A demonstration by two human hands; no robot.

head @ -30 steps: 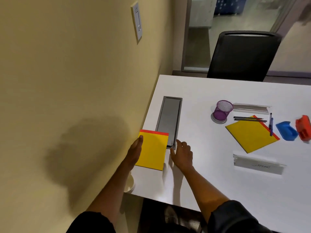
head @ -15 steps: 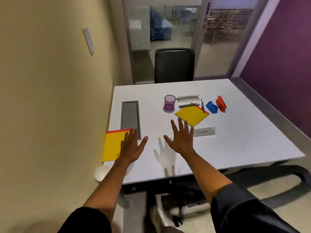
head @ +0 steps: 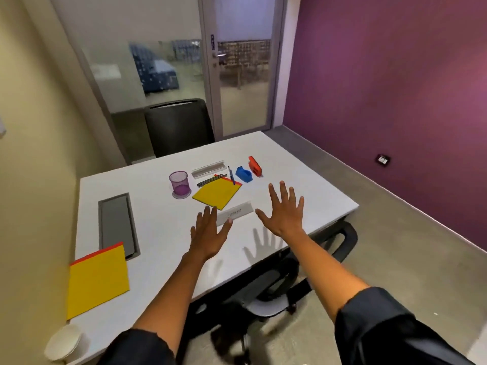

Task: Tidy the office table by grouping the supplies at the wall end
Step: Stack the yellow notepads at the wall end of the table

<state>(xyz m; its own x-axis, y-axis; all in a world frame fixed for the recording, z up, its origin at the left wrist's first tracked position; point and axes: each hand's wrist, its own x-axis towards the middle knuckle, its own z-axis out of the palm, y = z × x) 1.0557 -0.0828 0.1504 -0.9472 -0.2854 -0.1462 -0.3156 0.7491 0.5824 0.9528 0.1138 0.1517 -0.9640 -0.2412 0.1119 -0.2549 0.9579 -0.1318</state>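
While both hands hover over the white table (head: 303, 180), left hand (head: 208, 234) and right hand (head: 284, 212) spread wide, holding nothing; one yellow pad (head: 97, 280) lies at the wall edge; another yellow pad (head: 217, 193), purple cup (head: 180, 183) and nameplate (head: 237, 210) sit mid-table.

A black office chair (head: 179, 125) stands at the far edge of the white table, backed by a frosted glass partition (head: 139, 72) and a glass door (head: 243, 83) in the upper centre of my view. A purple wall (head: 390, 83) fills the upper right, with a small dark outlet plate (head: 382, 159) low on it, above grey flooring (head: 411, 241). A cream wall (head: 29, 143) runs down the left side. Set into the tabletop at centre left is a grey recessed cable panel (head: 117, 225). Below the table's near edge, at lower centre, I can see the black arm and base of a second chair (head: 279, 285).
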